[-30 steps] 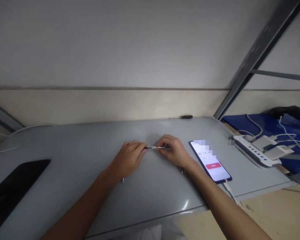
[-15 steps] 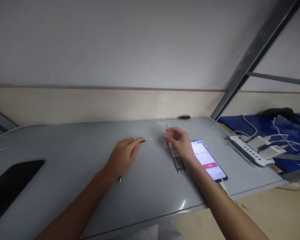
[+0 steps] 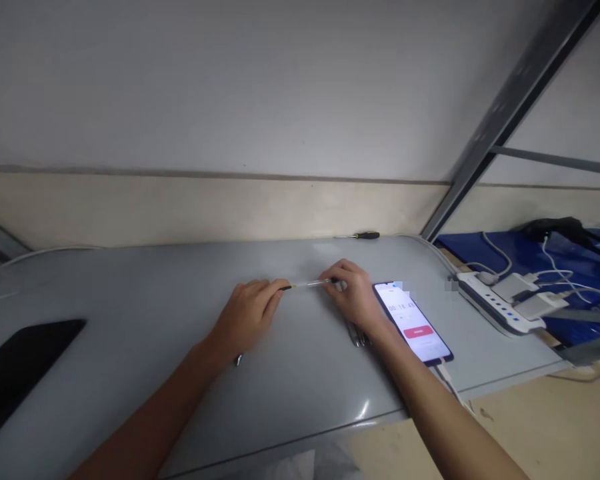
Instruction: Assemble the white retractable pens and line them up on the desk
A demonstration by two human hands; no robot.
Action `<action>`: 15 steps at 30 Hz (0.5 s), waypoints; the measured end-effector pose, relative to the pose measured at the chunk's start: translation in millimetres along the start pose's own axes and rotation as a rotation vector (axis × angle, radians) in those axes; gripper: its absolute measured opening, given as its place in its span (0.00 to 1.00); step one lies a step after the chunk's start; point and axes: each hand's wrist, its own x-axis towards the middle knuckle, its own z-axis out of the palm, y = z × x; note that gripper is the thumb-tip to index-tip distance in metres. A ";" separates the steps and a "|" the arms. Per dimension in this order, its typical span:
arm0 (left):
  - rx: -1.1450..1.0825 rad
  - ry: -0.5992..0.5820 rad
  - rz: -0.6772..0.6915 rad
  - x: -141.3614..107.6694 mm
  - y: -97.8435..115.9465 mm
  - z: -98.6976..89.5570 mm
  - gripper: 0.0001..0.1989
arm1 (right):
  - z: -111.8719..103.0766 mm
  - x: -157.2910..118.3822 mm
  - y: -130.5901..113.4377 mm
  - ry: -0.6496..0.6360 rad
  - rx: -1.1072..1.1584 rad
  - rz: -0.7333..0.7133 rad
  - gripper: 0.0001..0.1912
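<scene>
Pinched in my left hand (image 3: 250, 310) is a slim pen refill (image 3: 287, 288), black with a yellowish band, pointing right. My right hand (image 3: 347, 290) has its fingertips closed on a clear pen barrel (image 3: 316, 283), held level and in line with the refill. Their ends meet or overlap between the hands; I cannot tell how far one is inside the other. Below my right palm lie several silver-grey pens (image 3: 356, 335), partly covered by the hand. A small metal pen tip (image 3: 239, 360) rests on the table by my left wrist.
To the right of my right hand a phone (image 3: 414, 321) lies lit, with a cable plugged in. Beyond it stands a white power strip (image 3: 500, 303) with chargers. A screwdriver (image 3: 365, 235) lies along the wall. A dark flat object (image 3: 30, 367) sits at the left of the grey table (image 3: 145, 300).
My right hand has gone from over the pens to a spot nearer my left hand, now bringing the clear barrel against the refill. My left hand has stayed nearly still.
</scene>
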 end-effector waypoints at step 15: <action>-0.011 -0.105 0.025 -4.3 5.3 10.6 0.13 | 9.4 -4.5 -10.5 -0.160 0.146 -0.148 0.07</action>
